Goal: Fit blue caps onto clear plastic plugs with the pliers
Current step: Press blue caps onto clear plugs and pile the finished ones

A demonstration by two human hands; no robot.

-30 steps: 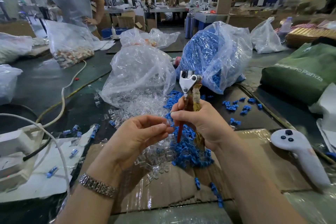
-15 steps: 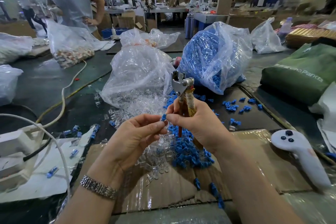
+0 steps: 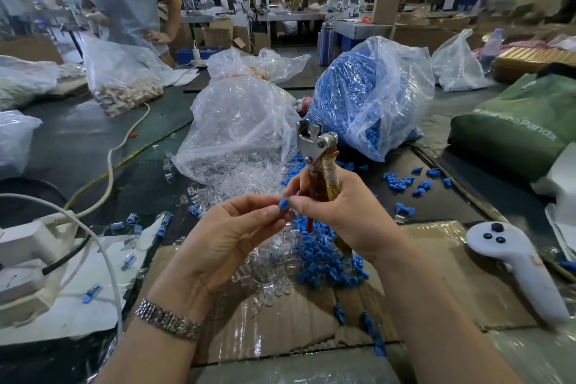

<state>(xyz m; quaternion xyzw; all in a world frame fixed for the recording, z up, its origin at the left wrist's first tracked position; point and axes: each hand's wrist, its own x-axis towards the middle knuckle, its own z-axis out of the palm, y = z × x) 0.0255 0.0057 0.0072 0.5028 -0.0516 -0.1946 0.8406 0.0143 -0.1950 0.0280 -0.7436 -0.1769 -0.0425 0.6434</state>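
I have my left hand (image 3: 230, 243) and right hand (image 3: 339, 212) fingertips together pinching a blue cap (image 3: 283, 204), the right palm also clutching the upright pliers (image 3: 318, 165); tiny, light, likely slippery, best nipped by its sides.

— Bright or dim?
— Bright, even daylight from the far windows; soft shadows only.
— Any glare?
— Sheen on the crinkled clear plastic bag (image 3: 240, 125).
— Sharpness?
— Centre crisp; the edges bend and the background smears.
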